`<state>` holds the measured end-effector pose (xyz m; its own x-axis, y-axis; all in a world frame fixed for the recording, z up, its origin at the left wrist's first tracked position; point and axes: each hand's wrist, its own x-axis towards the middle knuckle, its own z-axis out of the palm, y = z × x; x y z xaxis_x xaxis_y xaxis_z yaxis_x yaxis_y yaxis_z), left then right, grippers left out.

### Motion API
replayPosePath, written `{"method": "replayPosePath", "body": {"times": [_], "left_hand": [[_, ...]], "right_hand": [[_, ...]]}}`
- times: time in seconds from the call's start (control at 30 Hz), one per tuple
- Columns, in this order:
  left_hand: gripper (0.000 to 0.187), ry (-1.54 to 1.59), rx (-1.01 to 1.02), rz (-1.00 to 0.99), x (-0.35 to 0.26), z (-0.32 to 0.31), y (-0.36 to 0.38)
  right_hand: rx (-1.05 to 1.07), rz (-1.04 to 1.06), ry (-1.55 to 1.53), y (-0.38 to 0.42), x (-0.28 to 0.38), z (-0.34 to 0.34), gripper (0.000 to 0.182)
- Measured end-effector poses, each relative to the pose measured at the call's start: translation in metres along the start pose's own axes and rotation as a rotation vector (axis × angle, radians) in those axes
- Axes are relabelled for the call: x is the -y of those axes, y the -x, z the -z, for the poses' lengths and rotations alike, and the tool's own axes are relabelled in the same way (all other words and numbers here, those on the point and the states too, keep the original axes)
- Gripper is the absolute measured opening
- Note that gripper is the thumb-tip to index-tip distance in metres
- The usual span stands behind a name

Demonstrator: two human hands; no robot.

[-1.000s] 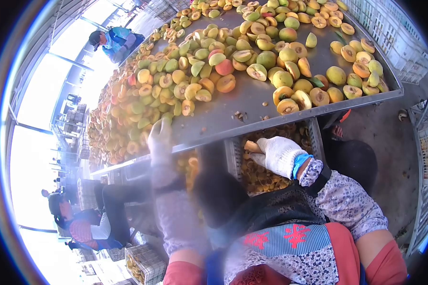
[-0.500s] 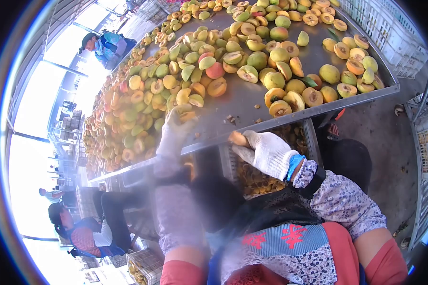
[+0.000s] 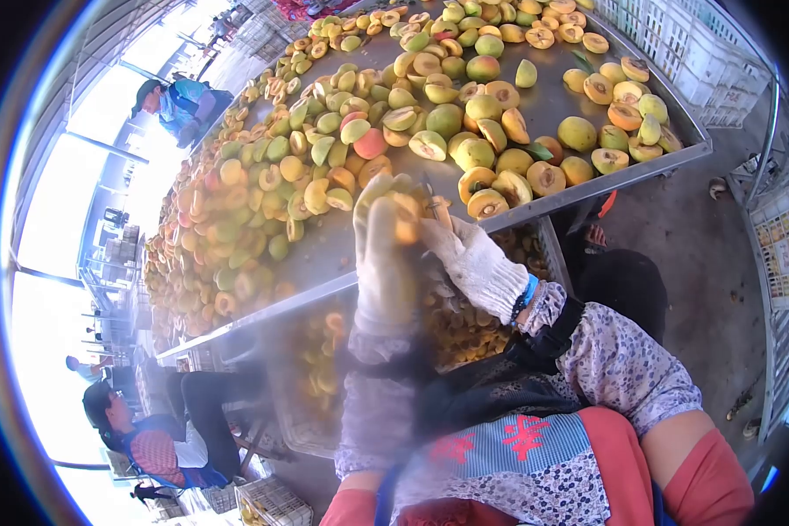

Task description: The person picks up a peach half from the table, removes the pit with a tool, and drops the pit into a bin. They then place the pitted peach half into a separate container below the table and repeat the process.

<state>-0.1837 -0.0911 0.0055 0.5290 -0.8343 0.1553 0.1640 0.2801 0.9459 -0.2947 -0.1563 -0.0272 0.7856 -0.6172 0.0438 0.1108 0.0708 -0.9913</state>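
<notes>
My left hand [image 3: 384, 241], in a pale glove and partly blurred, is closed around an apricot half [image 3: 406, 219] with its orange flesh showing. In my right hand [image 3: 480, 267], also in a white knitted glove, is a small wooden-handled knife [image 3: 443, 213], its thin dark tip pointing up beside the fruit. The two hands almost meet above the near edge of a metal table [image 3: 324, 238]. Cut and whole apricots [image 3: 359, 131] lie heaped on it just beyond my hands, yellow, green and blushed red.
Below the table edge stands a crate [image 3: 552, 254] filled with apricot pieces. White plastic crates [image 3: 675, 53] are stacked at the far right. One co-worker [image 3: 180, 105] is at the table's far left; another person [image 3: 158, 438] sits lower left, near a crate [image 3: 272, 504].
My left hand has come away from the heap toward the right, now with an apricot half. My right hand has risen toward it with the knife. The view has shifted slightly.
</notes>
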Motion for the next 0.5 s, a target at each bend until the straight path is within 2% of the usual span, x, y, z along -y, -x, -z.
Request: {"method": "replayPosePath", "body": {"times": [0.07, 0.1, 0.17, 0.2, 0.27, 0.3, 0.43, 0.5], "left_hand": [[0.042, 0.385, -0.174, 0.120, 0.007, 0.005, -0.009], [0.045, 0.367, -0.196, 0.100, 0.014, 0.004, -0.013], [0.046, 0.362, -0.229, 0.128, 0.017, 0.012, -0.014], [0.047, 0.353, -0.260, 0.157, 0.017, 0.014, -0.013], [0.049, 0.339, -0.280, 0.175, 0.016, 0.015, -0.009], [0.049, 0.308, -0.249, 0.184, 0.014, 0.016, -0.008], [0.048, 0.291, -0.262, 0.186, 0.012, 0.014, -0.004], [0.047, 0.306, -0.284, 0.150, 0.013, 0.007, -0.001]], "right_hand": [[-0.035, -0.232, -0.130, -0.003, 0.003, -0.002, 0.029], [-0.035, -0.232, -0.128, -0.002, 0.002, -0.003, 0.029], [-0.080, 0.037, 0.317, 0.002, -0.002, -0.003, 0.031], [-0.077, 0.030, 0.320, 0.002, -0.004, -0.004, 0.031], [-0.060, 0.101, 0.556, 0.005, -0.003, -0.006, 0.035], [0.001, 0.017, 0.606, 0.004, 0.006, -0.005, 0.037], [0.030, 0.041, 0.617, 0.003, 0.003, -0.010, 0.037], [0.032, 0.086, 0.401, 0.001, -0.011, -0.015, 0.036]]}}
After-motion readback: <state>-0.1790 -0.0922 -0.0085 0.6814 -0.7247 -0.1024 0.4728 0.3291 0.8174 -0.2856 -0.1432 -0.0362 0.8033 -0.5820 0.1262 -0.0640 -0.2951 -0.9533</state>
